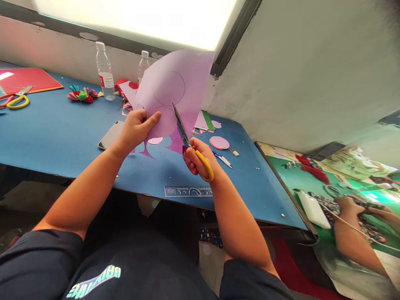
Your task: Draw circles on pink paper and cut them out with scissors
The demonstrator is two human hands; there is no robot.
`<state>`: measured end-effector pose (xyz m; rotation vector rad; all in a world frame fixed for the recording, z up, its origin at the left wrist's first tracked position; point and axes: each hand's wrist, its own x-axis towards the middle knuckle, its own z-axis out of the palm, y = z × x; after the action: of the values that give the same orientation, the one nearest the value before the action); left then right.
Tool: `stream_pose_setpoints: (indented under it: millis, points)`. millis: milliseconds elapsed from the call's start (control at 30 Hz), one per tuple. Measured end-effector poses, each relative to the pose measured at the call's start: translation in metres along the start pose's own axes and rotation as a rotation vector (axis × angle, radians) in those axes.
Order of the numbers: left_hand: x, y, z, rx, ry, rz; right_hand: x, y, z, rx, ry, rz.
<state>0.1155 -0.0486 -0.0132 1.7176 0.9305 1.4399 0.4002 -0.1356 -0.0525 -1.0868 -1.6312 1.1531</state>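
Observation:
My left hand [137, 127] pinches a pink paper sheet [178, 89] with circles drawn on it, holding it upright above the blue table [62, 133]. My right hand [196, 156] grips scissors [187, 141] with red and yellow handles, the blades cutting into the sheet's lower edge along a drawn circle. Pink scraps [155, 141] lie on the table under the sheet.
A phone [110, 135], a clear ruler [188, 191], a pen [222, 158], cut pink circles [219, 142], two water bottles [105, 73], coloured paper bits [81, 95], another pair of scissors [15, 99] and a red folder [28, 79] lie about. Another person's arms [353, 229] work at the right table.

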Motion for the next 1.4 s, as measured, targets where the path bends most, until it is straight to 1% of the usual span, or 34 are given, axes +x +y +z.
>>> stream_pose_setpoints:
  millis: [367, 600, 733, 1000, 1233, 1400]
  points:
    - [0.0009, 0.0003, -0.0007, -0.030, 0.000, 0.026, 0.0011, 0.0052, -0.0011, -0.009, -0.009, -0.004]
    - [0.0010, 0.0024, -0.0011, -0.015, -0.058, 0.087, 0.0010, 0.0007, -0.0015, -0.023, -0.050, -0.050]
    - [0.0017, 0.0025, -0.0017, -0.003, -0.070, 0.103, 0.0015, 0.0017, -0.0025, -0.025, -0.045, -0.042]
    - [0.0012, 0.0019, -0.0024, 0.006, -0.063, 0.119, -0.0002, 0.0014, -0.0022, -0.015, -0.037, -0.018]
    - [0.0024, -0.0021, -0.0038, 0.022, -0.027, 0.128, -0.0003, 0.0037, -0.0014, -0.008, -0.032, -0.005]
    - [0.0032, 0.0011, -0.0029, 0.013, -0.013, 0.143, -0.0014, 0.0028, -0.0019, -0.006, -0.032, 0.000]
